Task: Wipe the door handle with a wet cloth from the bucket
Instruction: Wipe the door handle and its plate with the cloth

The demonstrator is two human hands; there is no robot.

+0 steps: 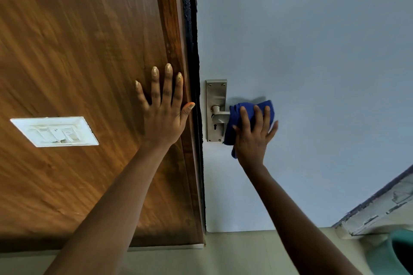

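Wiping is under way, as I read it: right hand [253, 135] has its grip clamped on the blue cloth [243, 116], fingers [245, 116] spread over the top, thumb low on the left side, cloth bunched around the outer end of the lever. Cloth is pressed against the door handle [220, 115]; only the inner stub of the lever and its round hub show bare, the rest is under the fabric.

Done so far, judging from the layout: cloth fetched and brought to the handle, contact made. Left: inner part of the lever, hub, and the metal backplate [215, 96] with the keyhole look untouched by the cloth right now. Can't tell if the cloth is wet or whether any metal has been cleaned; no visible sheen either way.

Left hand [164, 116] holds nothing: palm flat, fingers apart, on the brown wooden panel [78, 51], thumb lying along the dark frame edge [192, 51] just beside the handle plate. Looks like bracing.

Both forearms are extended up and forward, right wrist cocked slightly inward toward the lever.

Handle sits on the pale blue door [312, 51], near its left edge. Green bucket [400, 252] rim shows at lower right, well apart from the handle. White switch plate [54, 131] on the wood panel, left.
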